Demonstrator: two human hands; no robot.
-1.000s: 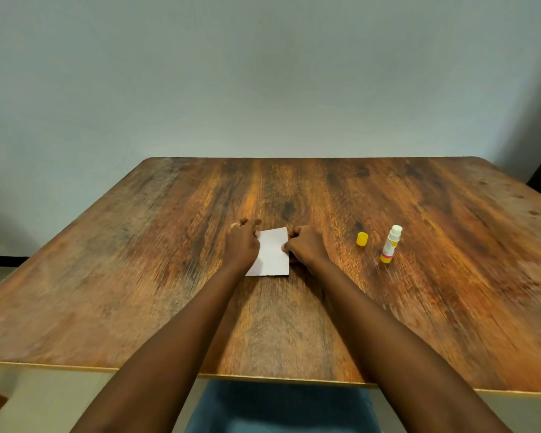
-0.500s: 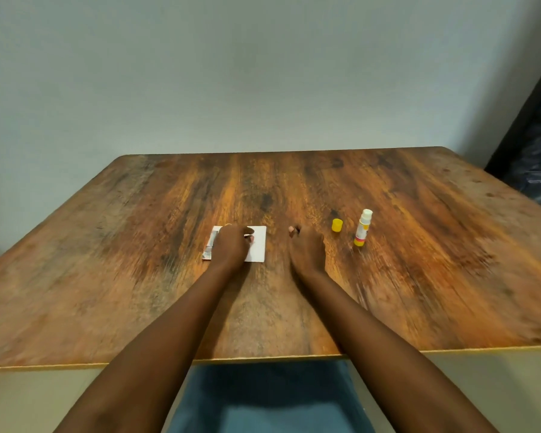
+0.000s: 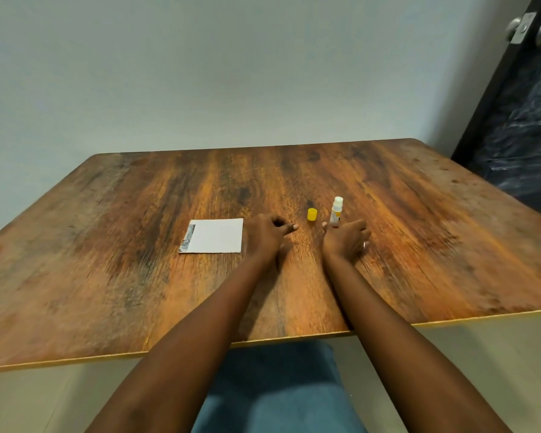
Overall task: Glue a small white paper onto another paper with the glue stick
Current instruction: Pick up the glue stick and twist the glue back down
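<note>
Apparently already glued, the small white paper [image 3: 214,235] lay atop the other paper [image 3: 188,239], just beside the left hand [image 3: 264,237]. That hand and the right hand [image 3: 345,238], both empty and loose-fingered, flanked the yellow cap [image 3: 312,214], with the glue stick [image 3: 337,210] awaiting recapping.

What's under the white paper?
A second paper: only a printed strip shows past the left edge of the white paper. The rest is covered, so its size and any glue between them can't be seen.

Paper [image 3: 214,235] lies left of cap [image 3: 312,214] and glue stick [image 3: 337,211]
</note>
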